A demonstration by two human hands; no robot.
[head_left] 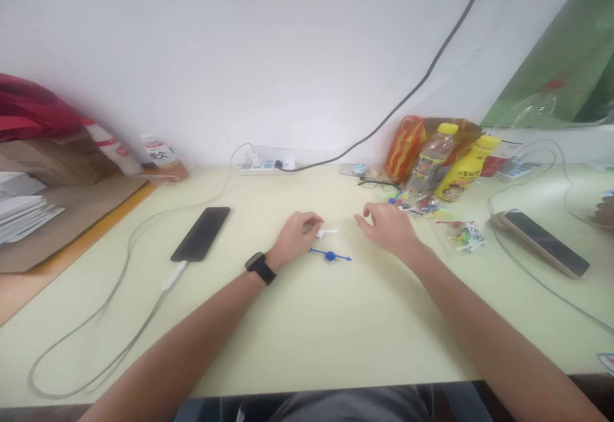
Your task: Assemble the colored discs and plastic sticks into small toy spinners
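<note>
L hand point(293, 240): fingers curled in, thumb side toward a small white plastic arrow-shaped pc point(328, 231), whose near end sits right at the fingertips. Can't tell if it's pinched or only touched; the hand hides that end. R hand point(388, 230): thumb & index parted w/ a modest gap, other fingers folded, nothing seen in the grip. It hovers or rests near the bench, well apart from the white pc.

Just below the L fingers, on the pale yellow-green bench point(336, 332): a blue plastic arrow w/ a round disc at mid-length point(330, 256), lying flat, tip pointing R. A paler rim shows under the disc, so prob. already set on some base; too small to confirm. Progress, as a judgement: blue pc looks put together & laid down, white pc is the one being handled, its state unclear.

Farther R, beyond the R hand: a clear plastic bag w/ small white, green & yellow pcs point(467, 236), apparently unused; behind it a heap of small multicoloured packets point(422, 206), contents n/a at this res. So more pcs may be left, no. unknown.

Outer edge: a black smartphone on a white charging lead point(201, 234) L of the L hand; a dark-screened phone, tilted point(547, 243), far R; black-rimmed glasses point(377, 183) behind the R hand.
</note>
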